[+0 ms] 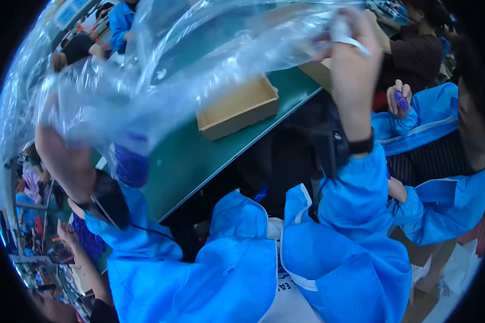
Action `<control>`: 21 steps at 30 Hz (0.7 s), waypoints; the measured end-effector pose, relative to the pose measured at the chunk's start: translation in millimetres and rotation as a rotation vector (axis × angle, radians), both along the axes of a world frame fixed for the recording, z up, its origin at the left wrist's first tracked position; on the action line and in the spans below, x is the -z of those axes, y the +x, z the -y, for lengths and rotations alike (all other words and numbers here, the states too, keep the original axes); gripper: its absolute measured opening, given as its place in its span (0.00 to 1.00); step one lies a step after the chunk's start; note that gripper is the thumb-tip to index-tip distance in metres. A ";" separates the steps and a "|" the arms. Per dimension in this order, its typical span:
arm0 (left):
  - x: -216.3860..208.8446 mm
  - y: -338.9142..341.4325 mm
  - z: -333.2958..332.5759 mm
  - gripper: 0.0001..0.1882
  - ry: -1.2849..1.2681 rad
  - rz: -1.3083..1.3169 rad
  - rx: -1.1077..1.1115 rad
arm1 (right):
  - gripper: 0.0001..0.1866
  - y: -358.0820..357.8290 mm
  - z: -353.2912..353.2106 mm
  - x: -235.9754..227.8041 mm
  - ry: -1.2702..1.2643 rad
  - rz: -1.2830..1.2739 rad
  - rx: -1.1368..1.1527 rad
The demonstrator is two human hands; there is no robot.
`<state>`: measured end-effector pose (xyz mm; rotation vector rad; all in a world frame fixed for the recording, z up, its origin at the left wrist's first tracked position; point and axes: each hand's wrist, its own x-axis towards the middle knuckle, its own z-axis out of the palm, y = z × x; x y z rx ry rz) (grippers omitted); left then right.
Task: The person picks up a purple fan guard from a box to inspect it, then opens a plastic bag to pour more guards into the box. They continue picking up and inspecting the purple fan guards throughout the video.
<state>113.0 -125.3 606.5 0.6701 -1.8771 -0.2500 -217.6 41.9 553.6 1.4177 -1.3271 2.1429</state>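
A large clear plastic bag [231, 64] is lifted above the table and spread between my raised hands, its film blurred by motion. My right hand [355, 51] is closed on its right end, with something whitish at the fingers. At the left, my left hand [64, 153] grips the other end; crumpled film partly covers its smeared fingers. Below the film, an open cardboard box [240, 118] rests on the green table [194, 167], touched by neither hand. A purple bundle [132, 161] shows beside my left wrist, partly behind the plastic.
At my right a person in a blue smock [436, 199] holds a small purple item [400, 100]. Another person in a dark top [415, 59] is at the far right. A bare forearm [83, 264] reaches in at the lower left, near more purple material [89, 237].
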 end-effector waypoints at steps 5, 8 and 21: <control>-80.2 -19.6 57.7 0.17 0.706 -0.423 0.269 | 0.13 -2.9 55.8 40.4 0.367 0.540 -0.175; -107.3 -28.9 54.2 0.15 0.319 -0.019 0.128 | 0.14 4.3 68.5 60.5 0.455 0.661 -0.296; -160.4 -87.6 -0.6 0.13 0.031 0.462 -0.014 | 0.20 24.4 50.9 75.7 0.270 -0.194 0.850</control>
